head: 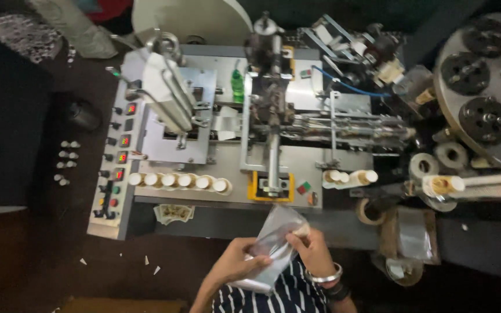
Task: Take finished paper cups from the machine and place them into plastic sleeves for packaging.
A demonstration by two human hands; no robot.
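A grey machine (pixel 227 174) fills the middle, its control panel (pixel 116 174) with lit readouts and coloured buttons on the left edge. A round turntable (pixel 482 87) sits at far right. A row of white cups (pixel 178 181) lies along the machine's front, a green bottle (pixel 237 86) stands further back. Below, the left hand (pixel 236 264) and right hand (pixel 314 252) both pinch a clear bag (pixel 273 246) with curled fingers, just before the machine's front edge.
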